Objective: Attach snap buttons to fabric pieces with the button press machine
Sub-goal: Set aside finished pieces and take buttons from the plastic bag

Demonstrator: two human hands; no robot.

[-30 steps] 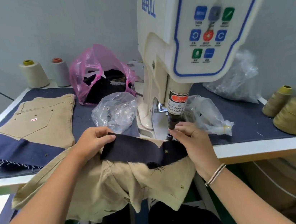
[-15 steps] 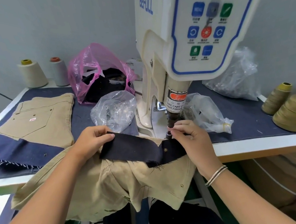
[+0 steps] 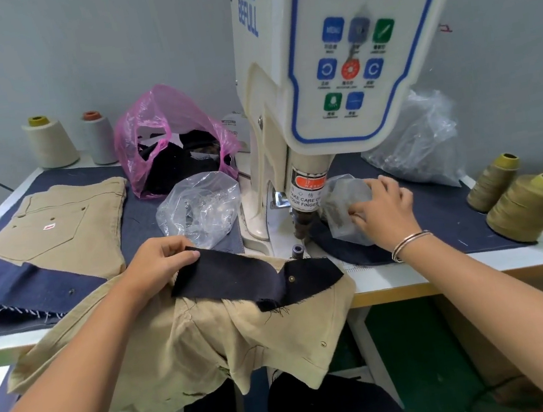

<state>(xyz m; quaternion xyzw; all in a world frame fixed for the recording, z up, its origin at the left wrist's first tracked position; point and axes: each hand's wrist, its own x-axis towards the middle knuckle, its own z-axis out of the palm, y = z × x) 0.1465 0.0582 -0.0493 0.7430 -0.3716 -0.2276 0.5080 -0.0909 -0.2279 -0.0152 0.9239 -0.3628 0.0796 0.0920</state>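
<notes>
Pinching dark fabric strip [image 3: 238, 276] in left hand [image 3: 163, 261], right hand [image 3: 385, 215] in clear bag [image 3: 346, 206]

Four thread cones [image 3: 50, 141], three clear plastic bags [image 3: 199, 208], one pink bag [image 3: 167, 133], one press machine [image 3: 330, 59].

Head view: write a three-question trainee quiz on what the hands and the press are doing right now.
1. True or false: the left hand pinches the dark strip lying on the tan garment.
2. The right hand is at which thing? A. the pink bag B. the small clear bag right of the press C. a thread cone
3. Fill in: the snap seen on the dark strip lies ____ the lower die, not under the punch.

Key: 1 true; 2 B; 3 in front of.
</notes>
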